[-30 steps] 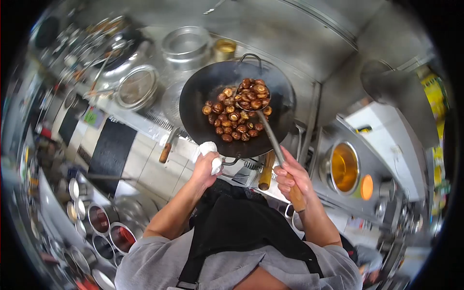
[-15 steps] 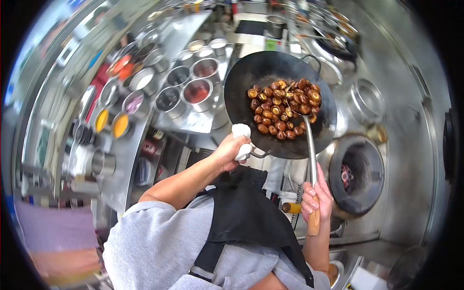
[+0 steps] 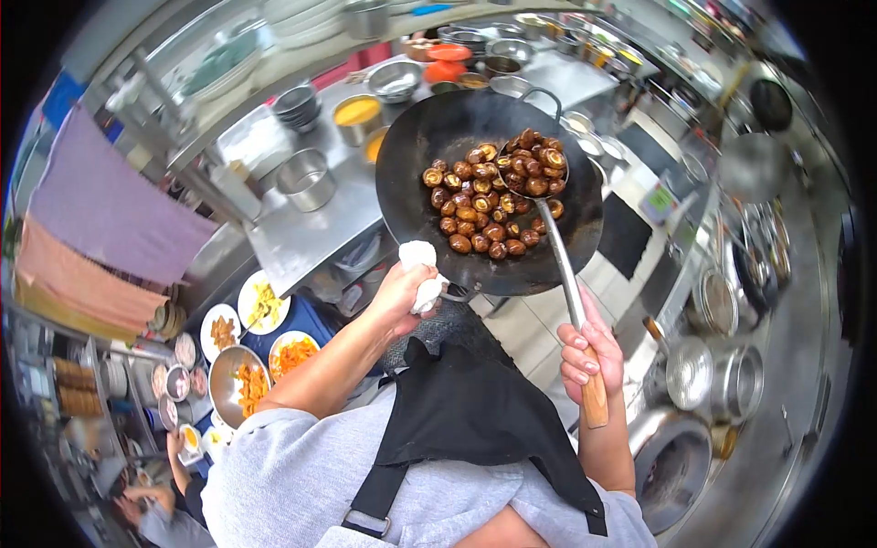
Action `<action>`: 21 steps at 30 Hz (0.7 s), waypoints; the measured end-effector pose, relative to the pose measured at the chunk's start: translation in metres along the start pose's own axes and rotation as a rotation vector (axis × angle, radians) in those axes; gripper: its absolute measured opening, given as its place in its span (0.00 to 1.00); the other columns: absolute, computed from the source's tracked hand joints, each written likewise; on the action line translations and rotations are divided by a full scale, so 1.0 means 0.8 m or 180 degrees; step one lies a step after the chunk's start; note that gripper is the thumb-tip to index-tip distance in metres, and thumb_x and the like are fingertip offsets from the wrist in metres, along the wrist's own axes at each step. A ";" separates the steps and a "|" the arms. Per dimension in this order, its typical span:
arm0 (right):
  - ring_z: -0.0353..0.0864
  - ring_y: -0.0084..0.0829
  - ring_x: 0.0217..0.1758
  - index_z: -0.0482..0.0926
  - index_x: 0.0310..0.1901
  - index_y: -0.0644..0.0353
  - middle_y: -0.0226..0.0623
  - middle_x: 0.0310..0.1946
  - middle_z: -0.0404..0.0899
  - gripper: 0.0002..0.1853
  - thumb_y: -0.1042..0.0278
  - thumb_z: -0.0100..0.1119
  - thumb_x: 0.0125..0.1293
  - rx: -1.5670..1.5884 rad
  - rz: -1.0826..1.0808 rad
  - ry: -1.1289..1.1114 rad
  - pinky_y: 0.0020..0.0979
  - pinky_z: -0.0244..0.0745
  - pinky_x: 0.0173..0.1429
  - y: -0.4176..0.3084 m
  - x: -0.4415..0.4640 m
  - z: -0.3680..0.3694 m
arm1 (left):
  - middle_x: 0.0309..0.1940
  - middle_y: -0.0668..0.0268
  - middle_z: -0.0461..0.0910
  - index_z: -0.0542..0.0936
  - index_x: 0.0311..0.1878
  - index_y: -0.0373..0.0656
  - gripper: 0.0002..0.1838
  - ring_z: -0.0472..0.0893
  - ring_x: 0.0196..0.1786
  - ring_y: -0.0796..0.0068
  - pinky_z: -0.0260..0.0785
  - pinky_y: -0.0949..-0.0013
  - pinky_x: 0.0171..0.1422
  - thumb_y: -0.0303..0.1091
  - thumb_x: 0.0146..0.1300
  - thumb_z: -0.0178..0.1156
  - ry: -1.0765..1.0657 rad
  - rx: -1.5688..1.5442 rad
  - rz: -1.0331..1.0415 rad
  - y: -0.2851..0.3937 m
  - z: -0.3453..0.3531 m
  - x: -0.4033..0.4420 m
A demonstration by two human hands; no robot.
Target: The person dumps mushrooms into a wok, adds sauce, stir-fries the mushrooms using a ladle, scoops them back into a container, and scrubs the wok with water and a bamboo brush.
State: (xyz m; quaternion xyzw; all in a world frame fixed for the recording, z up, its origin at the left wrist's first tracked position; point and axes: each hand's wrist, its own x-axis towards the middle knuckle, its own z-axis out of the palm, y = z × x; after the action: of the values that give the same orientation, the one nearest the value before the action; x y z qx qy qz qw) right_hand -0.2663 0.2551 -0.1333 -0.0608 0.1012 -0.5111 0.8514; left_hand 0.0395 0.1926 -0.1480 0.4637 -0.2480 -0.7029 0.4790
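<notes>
My left hand (image 3: 408, 294) grips a white cloth (image 3: 422, 274) at the near loop handle of a large black wok (image 3: 411, 137). Glossy brown mushrooms (image 3: 484, 208) lie in the middle of the wok. My right hand (image 3: 589, 354) is closed around the wooden handle of a metal ladle (image 3: 562, 265). The ladle's bowl is heaped with mushrooms (image 3: 537, 164) and sits inside the wok, at the right of the others. The far loop handle of the wok stands free.
A steel counter (image 3: 343, 196) with an empty pot (image 3: 306, 178) and sauce containers is at the left. Plates of food (image 3: 265, 303) lie at lower left, near another person's arm (image 3: 175, 461). At the right are a burner (image 3: 671, 461) and a strainer (image 3: 689, 372).
The view has swung from the stove toward the counters. The wok has come off the burner area with my hands, the cloth and the loaded ladle. The burner is now at lower right.
</notes>
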 end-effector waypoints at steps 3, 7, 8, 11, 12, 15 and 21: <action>0.62 0.15 0.16 0.46 0.77 0.39 0.34 0.32 0.64 0.32 0.72 0.40 0.75 -0.0055 0.0391 -0.0126 0.21 0.67 0.18 -0.029 0.022 -0.009 | 0.26 0.61 0.76 0.70 0.41 0.44 0.06 0.73 0.20 0.75 0.60 0.72 0.17 0.31 0.62 0.54 0.0323 -0.0036 0.0174 -0.012 0.005 -0.014; 0.61 0.14 0.16 0.51 0.75 0.39 0.33 0.31 0.64 0.30 0.72 0.40 0.75 -0.0165 0.0977 -0.0260 0.20 0.66 0.18 -0.074 0.068 -0.033 | 0.27 0.61 0.77 0.70 0.43 0.45 0.08 0.74 0.21 0.74 0.62 0.72 0.18 0.32 0.62 0.55 0.0869 -0.0182 0.0497 -0.049 0.011 -0.023; 0.61 0.14 0.16 0.52 0.75 0.39 0.33 0.31 0.64 0.30 0.72 0.40 0.75 -0.0181 0.1142 -0.0303 0.20 0.66 0.18 -0.087 0.071 -0.039 | 0.27 0.62 0.77 0.70 0.43 0.45 0.08 0.74 0.20 0.74 0.62 0.72 0.19 0.32 0.62 0.55 0.1094 -0.0268 0.0591 -0.063 0.023 -0.031; 0.62 0.14 0.17 0.54 0.74 0.39 0.32 0.31 0.64 0.29 0.72 0.40 0.75 -0.0204 0.1543 -0.0381 0.20 0.67 0.19 -0.097 0.124 -0.039 | 0.27 0.62 0.77 0.70 0.43 0.44 0.07 0.74 0.20 0.74 0.61 0.73 0.17 0.31 0.63 0.54 0.1329 -0.0461 0.0802 -0.077 0.015 -0.026; 0.63 0.14 0.17 0.54 0.74 0.39 0.32 0.31 0.64 0.28 0.72 0.40 0.75 -0.0192 0.1758 -0.0431 0.20 0.67 0.20 -0.074 0.152 -0.034 | 0.27 0.62 0.77 0.70 0.43 0.44 0.06 0.73 0.20 0.74 0.60 0.74 0.17 0.31 0.63 0.53 0.1483 -0.0508 0.0906 -0.071 -0.013 -0.032; 0.63 0.15 0.18 0.55 0.74 0.39 0.33 0.32 0.64 0.28 0.71 0.41 0.76 -0.0230 0.2115 -0.0646 0.21 0.68 0.21 -0.058 0.192 -0.017 | 0.26 0.63 0.76 0.71 0.42 0.44 0.06 0.73 0.19 0.75 0.60 0.74 0.17 0.30 0.63 0.53 0.1754 -0.0634 0.1019 -0.066 -0.025 -0.060; 0.64 0.16 0.18 0.55 0.73 0.39 0.33 0.32 0.64 0.26 0.70 0.39 0.77 -0.0245 0.2711 -0.0896 0.22 0.69 0.21 -0.068 0.253 0.007 | 0.26 0.62 0.76 0.70 0.43 0.45 0.07 0.73 0.19 0.74 0.61 0.73 0.17 0.31 0.62 0.54 0.2491 -0.0991 0.1371 -0.087 0.011 -0.086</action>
State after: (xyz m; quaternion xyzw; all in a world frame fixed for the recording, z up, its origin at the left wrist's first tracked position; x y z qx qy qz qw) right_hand -0.2192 0.0509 -0.1390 -0.1143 0.0194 -0.0978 0.9884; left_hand 0.0082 0.2830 -0.1710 0.5545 -0.0310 -0.3888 0.7351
